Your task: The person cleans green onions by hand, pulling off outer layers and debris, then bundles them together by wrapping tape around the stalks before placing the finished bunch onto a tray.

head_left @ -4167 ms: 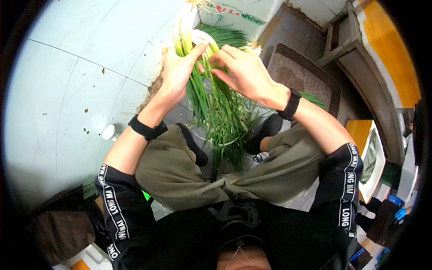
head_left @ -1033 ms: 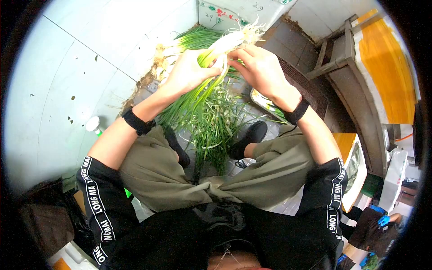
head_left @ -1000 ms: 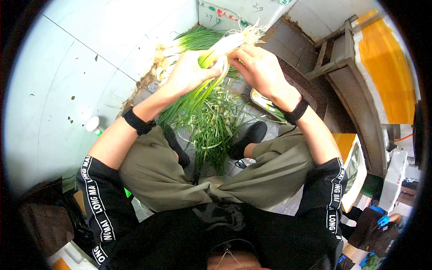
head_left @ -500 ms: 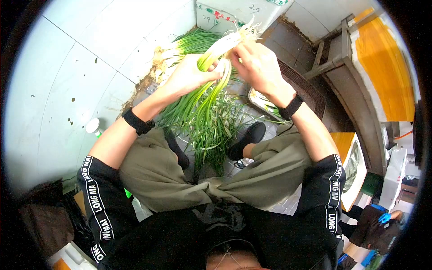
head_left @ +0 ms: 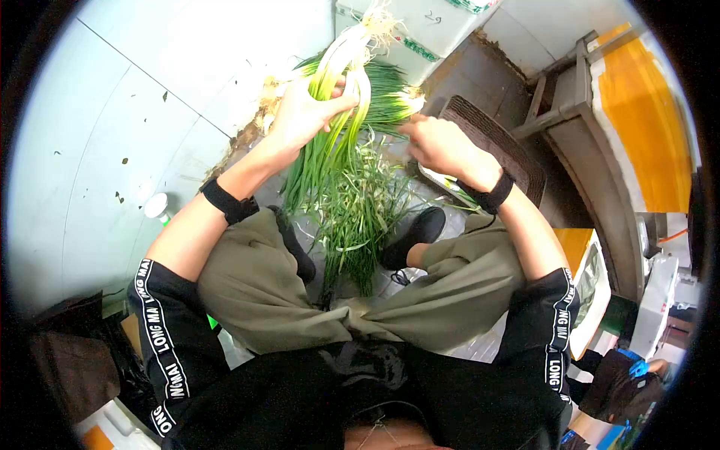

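My left hand [head_left: 304,116] is closed round a bunch of spring onions [head_left: 341,60], with their white root ends up and the green leaves hanging down. My right hand [head_left: 442,142] is apart from the bunch, to its right. Its fingers are curled together and slightly blurred; whatever they may hold cannot be made out. Beyond the bunch lies a heap of more spring onions [head_left: 386,82], with roots at either side. Below, a pile of loose green leaves and trimmings [head_left: 360,210] covers the floor between my shoes.
A dark brown woven basket [head_left: 517,169] sits beyond my right wrist, with a few pale stalks by its near side. White boxes [head_left: 416,34] stand at the back. To the right is a metal-framed table [head_left: 585,112]. Another person [head_left: 626,382] with blue gloves is at the lower right.
My right hand has come away from the spring onions, moving down and slightly right. My left hand, still holding the bunch, has shifted a little left, and the roots now reach higher.
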`<state>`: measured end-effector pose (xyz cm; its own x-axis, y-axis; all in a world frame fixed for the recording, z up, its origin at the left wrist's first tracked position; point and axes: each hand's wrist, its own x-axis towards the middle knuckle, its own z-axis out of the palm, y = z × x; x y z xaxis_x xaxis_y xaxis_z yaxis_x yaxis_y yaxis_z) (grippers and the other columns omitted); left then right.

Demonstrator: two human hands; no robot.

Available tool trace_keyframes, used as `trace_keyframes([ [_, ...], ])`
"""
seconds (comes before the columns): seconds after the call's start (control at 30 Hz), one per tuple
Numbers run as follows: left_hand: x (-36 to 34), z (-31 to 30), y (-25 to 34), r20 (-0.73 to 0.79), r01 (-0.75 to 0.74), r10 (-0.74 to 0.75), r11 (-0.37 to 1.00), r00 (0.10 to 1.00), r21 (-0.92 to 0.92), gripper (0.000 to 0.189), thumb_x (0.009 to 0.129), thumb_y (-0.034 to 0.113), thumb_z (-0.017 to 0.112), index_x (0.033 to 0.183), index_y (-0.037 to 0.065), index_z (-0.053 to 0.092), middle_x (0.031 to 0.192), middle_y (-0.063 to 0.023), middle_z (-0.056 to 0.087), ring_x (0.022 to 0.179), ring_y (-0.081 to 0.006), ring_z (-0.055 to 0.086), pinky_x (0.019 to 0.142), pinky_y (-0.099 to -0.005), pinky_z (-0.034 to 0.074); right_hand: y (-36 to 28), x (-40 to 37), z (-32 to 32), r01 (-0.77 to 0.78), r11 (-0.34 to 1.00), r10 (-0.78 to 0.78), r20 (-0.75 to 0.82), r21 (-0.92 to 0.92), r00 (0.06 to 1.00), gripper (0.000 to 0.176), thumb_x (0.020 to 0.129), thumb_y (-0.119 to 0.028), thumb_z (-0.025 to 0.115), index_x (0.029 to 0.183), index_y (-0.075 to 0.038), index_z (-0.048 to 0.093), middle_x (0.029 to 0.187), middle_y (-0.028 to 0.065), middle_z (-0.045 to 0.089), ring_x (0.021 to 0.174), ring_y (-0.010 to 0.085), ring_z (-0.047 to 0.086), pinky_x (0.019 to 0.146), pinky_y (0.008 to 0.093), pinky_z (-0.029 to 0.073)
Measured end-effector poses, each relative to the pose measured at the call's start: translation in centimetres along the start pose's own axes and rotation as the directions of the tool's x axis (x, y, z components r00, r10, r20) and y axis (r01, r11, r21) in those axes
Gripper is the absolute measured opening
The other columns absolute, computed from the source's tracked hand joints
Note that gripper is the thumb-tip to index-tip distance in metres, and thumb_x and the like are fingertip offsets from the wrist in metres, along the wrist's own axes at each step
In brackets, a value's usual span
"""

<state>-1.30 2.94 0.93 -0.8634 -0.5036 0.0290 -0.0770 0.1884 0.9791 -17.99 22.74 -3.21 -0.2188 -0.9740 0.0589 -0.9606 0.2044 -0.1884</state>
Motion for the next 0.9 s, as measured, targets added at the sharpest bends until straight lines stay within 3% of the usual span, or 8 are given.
trace_keyframes([
  [0.03,0.0,0.1,0.0,-0.041,-0.018,0.018,1.0,0.999,-0.004,0.034,0.081,0.021,0.078,0.106,0.001,0.067,0.083,-0.0003,0.066,0.065,-0.0061,0.057,0.052,-0.0219,0.045,-0.3,-0.2,0.1,0.025,0.997,-0.021,0.05,-0.077,0.999,0.023,0.084,-0.019,0.069,0.101,-0.005,0.07,0.088,0.0158,0.07,0.084,0.0336,0.069,0.072,0.0453,0.055],
  [0.17,-0.1,-0.1,0.4,0.0,-0.039,0.039,0.997,0.999,0.07,0.034,0.081,0.021,0.078,0.106,0.001,0.067,0.084,-0.0008,0.066,0.063,-0.0061,0.057,0.05,-0.0218,0.044,-1.9,0.5,-1.9,0.004,1.0,-0.004,-0.006,0.0,1.0,0.025,0.085,-0.023,0.071,0.103,-0.005,0.069,0.088,0.0141,0.069,0.083,0.032,0.068,0.071,0.0429,0.054],
  [0.27,0.1,-0.1,0.1,0.028,-0.02,0.017,0.994,0.999,0.11,0.034,0.084,0.019,0.078,0.109,0.002,0.064,0.085,-0.0003,0.065,0.063,-0.0058,0.056,0.05,-0.021,0.044,-3.6,1.6,-3.1,0.102,0.962,0.029,-0.465,0.254,0.885,0.025,0.088,-0.026,0.073,0.098,-0.004,0.067,0.082,0.0091,0.066,0.069,0.0237,0.064,0.066,0.0348,0.052],
  [0.37,0.1,0.2,0.1,0.064,-0.052,0.043,0.987,0.997,0.149,0.032,0.084,0.02,0.078,0.109,0.004,0.066,0.084,0.0009,0.065,0.063,-0.0051,0.055,0.048,-0.0202,0.043,-4.6,2.5,-3.0,0.064,0.895,0.154,-0.438,0.442,0.886,0.033,0.086,-0.034,0.075,0.095,-0.005,0.064,0.085,0.0087,0.066,0.069,0.0258,0.066,0.065,0.0388,0.052],
  [0.6,0.0,0.1,-0.2,0.014,-0.016,0.015,0.996,1.0,0.093,0.031,0.084,0.021,0.078,0.108,0.004,0.066,0.085,0.0014,0.065,0.067,-0.005,0.057,0.052,-0.0205,0.043,-4.0,3.0,-2.0,0.084,0.847,0.109,-0.327,0.524,0.939,0.035,0.086,-0.032,0.075,0.104,-0.005,0.061,0.089,0.0077,0.068,0.07,0.0232,0.066,0.067,0.036,0.053],
  [0.77,0.2,-0.4,0.1,0.031,0.013,-0.009,0.991,0.999,-0.136,0.027,0.087,0.019,0.076,0.106,0.004,0.067,0.091,-0.0004,0.069,0.073,-0.0062,0.059,0.056,-0.0216,0.045,-3.6,2.9,-1.2,0.168,0.89,0.04,-0.439,0.425,0.897,0.039,0.084,-0.028,0.076,0.111,-0.007,0.06,0.093,0.0051,0.069,0.085,0.0224,0.067,0.074,0.0351,0.052],
  [0.83,0.8,-0.2,0.1,0.053,-0.026,0.034,0.989,0.998,-0.143,0.028,0.086,0.017,0.076,0.108,0.003,0.066,0.093,-0.0018,0.069,0.072,-0.0066,0.059,0.056,-0.0221,0.046,-3.4,3.3,-1.3,0.201,0.893,0.041,-0.518,0.402,0.855,0.035,0.085,-0.028,0.075,0.109,-0.006,0.063,0.09,0.0069,0.07,0.079,0.0233,0.067,0.072,0.0353,0.052],
  [0.9,0.3,0.3,0.1,0.035,-0.024,0.032,0.976,0.999,-0.216,0.032,0.086,0.016,0.077,0.111,0.002,0.065,0.093,-0.0024,0.069,0.072,-0.0068,0.06,0.057,-0.0229,0.047,-3.2,2.9,-1.2,0.092,0.854,0.102,-0.339,0.511,0.935,0.03,0.086,-0.029,0.073,0.103,-0.005,0.067,0.086,0.0107,0.071,0.073,0.0248,0.067,0.069,0.0361,0.052],
])
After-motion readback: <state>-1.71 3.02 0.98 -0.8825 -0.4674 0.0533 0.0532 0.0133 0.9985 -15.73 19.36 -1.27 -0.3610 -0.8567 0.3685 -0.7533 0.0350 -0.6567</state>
